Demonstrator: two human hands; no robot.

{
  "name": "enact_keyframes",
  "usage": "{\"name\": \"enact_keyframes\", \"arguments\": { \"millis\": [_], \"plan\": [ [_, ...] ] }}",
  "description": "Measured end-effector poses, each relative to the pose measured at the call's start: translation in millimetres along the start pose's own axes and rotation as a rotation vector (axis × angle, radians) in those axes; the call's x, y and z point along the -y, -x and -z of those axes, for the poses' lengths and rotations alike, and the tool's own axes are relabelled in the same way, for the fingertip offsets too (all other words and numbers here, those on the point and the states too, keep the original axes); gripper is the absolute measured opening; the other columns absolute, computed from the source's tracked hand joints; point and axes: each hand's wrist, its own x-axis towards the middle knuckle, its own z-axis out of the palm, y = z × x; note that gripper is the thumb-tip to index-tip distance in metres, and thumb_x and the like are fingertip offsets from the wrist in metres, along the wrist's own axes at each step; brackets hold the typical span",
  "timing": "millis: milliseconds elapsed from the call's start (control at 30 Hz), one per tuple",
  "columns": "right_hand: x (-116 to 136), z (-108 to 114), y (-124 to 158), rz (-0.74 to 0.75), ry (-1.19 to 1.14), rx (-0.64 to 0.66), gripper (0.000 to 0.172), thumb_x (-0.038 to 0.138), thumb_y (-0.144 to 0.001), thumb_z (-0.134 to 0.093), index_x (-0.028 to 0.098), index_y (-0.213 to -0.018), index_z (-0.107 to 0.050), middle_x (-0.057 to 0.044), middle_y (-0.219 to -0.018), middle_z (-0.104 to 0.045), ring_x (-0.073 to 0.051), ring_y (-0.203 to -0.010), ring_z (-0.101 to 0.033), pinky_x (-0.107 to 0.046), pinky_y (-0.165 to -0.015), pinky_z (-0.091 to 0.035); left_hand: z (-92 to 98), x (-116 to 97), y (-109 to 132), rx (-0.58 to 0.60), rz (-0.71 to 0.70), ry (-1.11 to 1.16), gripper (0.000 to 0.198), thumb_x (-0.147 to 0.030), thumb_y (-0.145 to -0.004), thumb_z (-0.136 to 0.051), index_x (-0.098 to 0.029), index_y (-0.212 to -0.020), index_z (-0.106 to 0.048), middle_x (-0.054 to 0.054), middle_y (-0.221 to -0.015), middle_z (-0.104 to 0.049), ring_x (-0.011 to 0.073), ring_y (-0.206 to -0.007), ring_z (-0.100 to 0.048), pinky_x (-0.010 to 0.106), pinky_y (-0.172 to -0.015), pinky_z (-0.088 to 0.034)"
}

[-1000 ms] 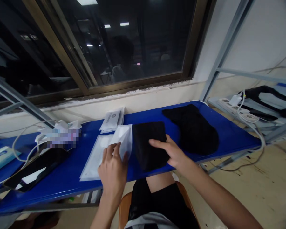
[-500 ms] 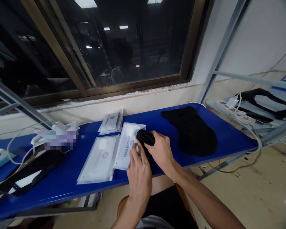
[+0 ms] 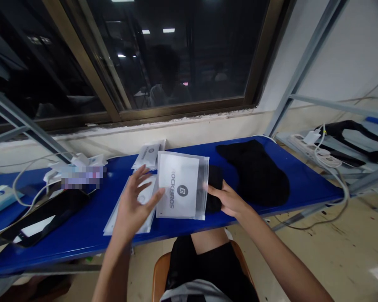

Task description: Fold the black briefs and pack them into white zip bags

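A frosted zip bag (image 3: 184, 184) with ROCKBROS lettering and a round logo stands raised in front of me. My left hand (image 3: 135, 203) has its fingers spread, the thumb tip at the bag's left edge. On the other side my right hand (image 3: 228, 199) pinches the clear zip edge, one fingertip showing blurred through the plastic. Folded black cloth (image 3: 214, 203) lies under and beside my right fingers, partly hidden by the bag. Other frosted bags (image 3: 145, 226) lie flat behind my left hand, and more packets (image 3: 148, 156) sit against the wall.
On the blue table (image 3: 311, 186), a black fabric piece (image 3: 261, 176) is spread out to the right. A phone (image 3: 44, 218), cables and chargers (image 3: 80, 161) occupy the left. Metal frame posts (image 3: 305, 63) rise at both sides, below a dark window (image 3: 189, 54).
The lettered bag has been lifted from the table. My left hand has left the rolled black cloth and moved left, opening. The cloth now rests lower, beside my right hand.
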Motion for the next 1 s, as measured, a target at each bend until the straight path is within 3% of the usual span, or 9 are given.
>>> {"name": "enact_keyframes", "arguments": {
  "millis": [100,167,267,400,467,567,700,833,1000],
  "plan": [
    [0.3,-4.0,3.5,0.029,0.091,0.113,0.055,0.042,-0.064,-0.094,0.023,-0.110,-0.071,-0.005,-0.113,-0.077,-0.025,-0.108,-0.071,-0.041,-0.097,-0.056,-1.0,13.9,-23.2,0.395,0.302,0.338,0.059,-0.040,-0.073,-0.087,-0.016,-0.122,-0.066,0.015,-0.119,-0.073,0.0322,-0.102,-0.073,0.048,-0.087,-0.062],
    [-1.5,-12.5,1.8,0.134,0.150,0.106,0.053,0.046,-0.069,-0.090,0.022,-0.113,-0.070,-0.007,-0.117,-0.076,-0.027,-0.111,-0.070,-0.042,-0.098,-0.056,-15.5,17.4,-21.2,0.476,0.380,0.435,0.049,-0.036,-0.069,-0.090,-0.013,-0.107,-0.071,0.014,-0.106,-0.077,0.0305,-0.092,-0.075,0.041,-0.080,-0.064],
    [3.9,-25.5,-1.2,0.335,0.290,0.102,0.048,0.050,-0.076,-0.082,0.020,-0.112,-0.070,-0.008,-0.115,-0.076,-0.030,-0.112,-0.070,-0.044,-0.096,-0.057,-35.4,18.6,-6.3,0.399,0.370,0.504,0.043,-0.031,-0.066,-0.093,-0.013,-0.100,-0.074,0.012,-0.099,-0.079,0.0281,-0.089,-0.076,0.035,-0.077,-0.063],
    [34.0,-32.1,6.0,0.466,0.789,0.334,0.047,0.035,-0.080,-0.079,0.020,-0.123,-0.067,-0.010,-0.122,-0.072,-0.030,-0.115,-0.067,-0.044,-0.099,-0.054,-38.9,21.0,4.4,0.253,0.380,0.552,0.040,-0.028,-0.064,-0.093,-0.012,-0.098,-0.077,0.013,-0.095,-0.080,0.0285,-0.084,-0.076,0.035,-0.073,-0.064],
    [47.2,-31.6,12.1,0.502,0.993,0.244,0.053,0.029,-0.080,-0.078,0.023,-0.131,-0.061,-0.010,-0.121,-0.072,-0.028,-0.112,-0.068,-0.042,-0.095,-0.055,-36.6,21.9,5.1,0.142,0.395,0.584,0.041,-0.025,-0.062,-0.095,-0.011,-0.097,-0.078,0.013,-0.096,-0.080,0.0287,-0.085,-0.076,0.035,-0.074,-0.064],
    [51.1,-30.8,15.9,0.560,0.967,0.119,0.053,0.026,-0.081,-0.076,0.025,-0.130,-0.054,-0.006,-0.107,-0.072,-0.022,-0.102,-0.070,-0.031,-0.079,-0.059,-38.0,20.5,7.8,0.049,0.428,0.695,0.044,-0.026,-0.060,-0.095,-0.012,-0.097,-0.077,0.013,-0.100,-0.079,0.0279,-0.089,-0.075,0.033,-0.077,-0.063],
    [45.0,-34.2,12.5,0.659,0.823,0.142,0.020,0.023,-0.085,-0.070,0.021,-0.101,-0.059,-0.003,-0.102,-0.069,-0.017,-0.095,-0.068,-0.020,-0.065,-0.056,-44.8,17.4,14.4,0.091,0.476,0.816,0.050,-0.031,-0.062,-0.095,-0.013,-0.104,-0.075,0.012,-0.100,-0.078,0.0275,-0.094,-0.074,0.032,-0.080,-0.062],
    [54.9,-36.1,15.1,0.591,1.014,0.384,0.012,0.018,-0.088,-0.068,0.021,-0.100,-0.070,-0.001,-0.102,-0.073,-0.016,-0.093,-0.070,-0.025,-0.078,-0.058,-44.0,20.6,13.7,-0.003,0.530,0.834,0.057,-0.030,-0.058,-0.097,-0.015,-0.108,-0.074,0.008,-0.096,-0.078,0.0241,-0.088,-0.074,0.028,-0.073,-0.060],
    [59.8,-36.9,22.7,0.799,1.056,0.336,0.018,0.026,-0.098,-0.062,0.024,-0.107,-0.077,-0.004,-0.111,-0.077,-0.019,-0.103,-0.072,-0.031,-0.093,-0.056,-43.8,22.9,9.6,-0.115,0.560,0.899,0.063,-0.027,-0.050,-0.099,-0.018,-0.106,-0.073,0.002,-0.089,-0.077,0.0220,-0.089,-0.073,0.026,-0.077,-0.060]
  ]
}}
